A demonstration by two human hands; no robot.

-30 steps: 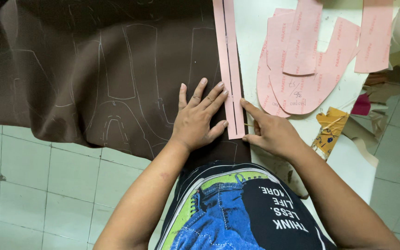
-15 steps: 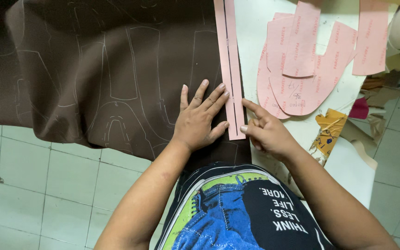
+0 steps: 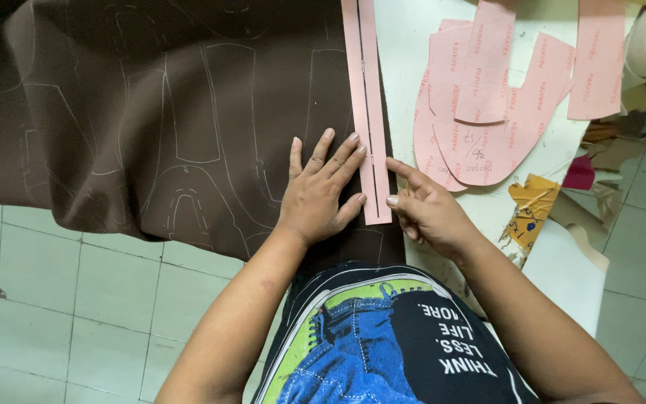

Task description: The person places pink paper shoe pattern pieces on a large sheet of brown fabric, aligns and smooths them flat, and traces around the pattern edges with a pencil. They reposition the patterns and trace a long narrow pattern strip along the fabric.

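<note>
Overlapping pink paper pattern pieces (image 3: 480, 120) just right of the fingers, yellow paper scrap (image 3: 528, 213) beyond them, magenta scrap (image 3: 579, 173) nearby, white tiled floor (image 3: 61, 299) below left of the fingers
</note>
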